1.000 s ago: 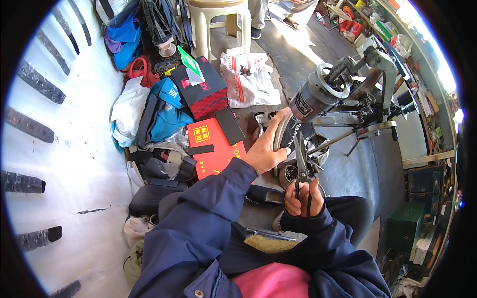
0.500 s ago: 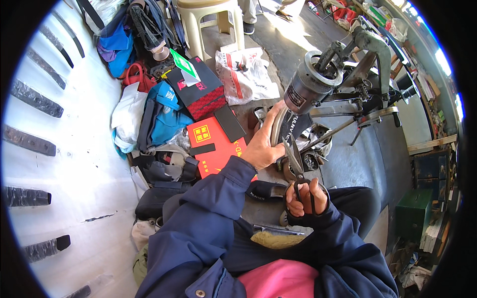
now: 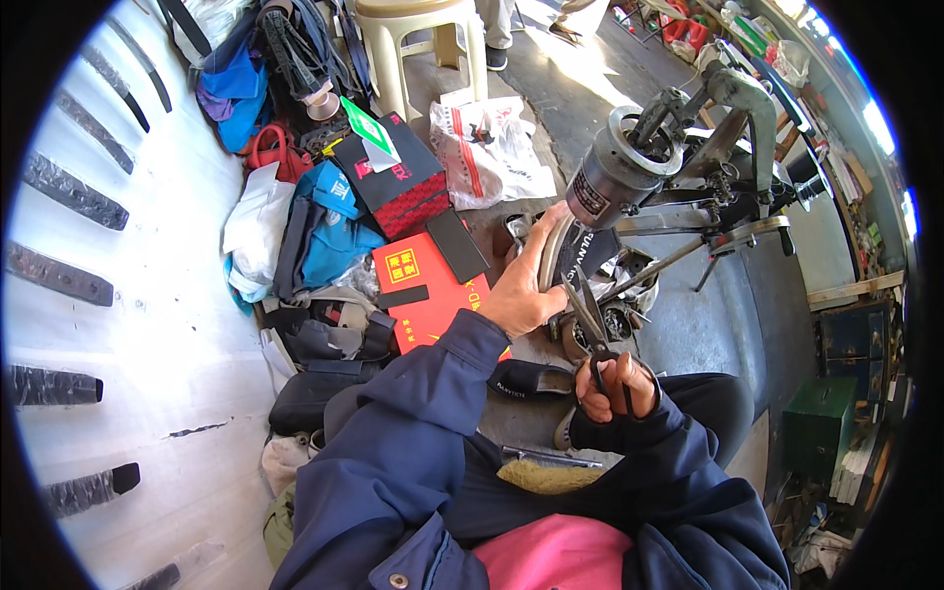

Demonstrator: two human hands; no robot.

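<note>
My left hand grips a black shoe with a pale sole and white lettering, its thumb on the side nearest me. The shoe sits beneath the round metal head of a hand-cranked shoe-stitching machine, which hides part of it. Dark metal scissors are in my right hand, fingers through the handles. Their blades point up toward the shoe, a little parted, with the tips close to its near end; whether they touch it I cannot tell. A second black shoe lies on the floor below my left wrist.
A red box lid with dark strips lies left of my hand, beside a dark box and a white plastic bag. Bags crowd the left. A cream stool and another person's legs are beyond. Small tins stand behind the scissors.
My right hand has shifted slightly to the right with the scissors, and the blades have turned a little. My left hand and the shoe stay nearly in place.
</note>
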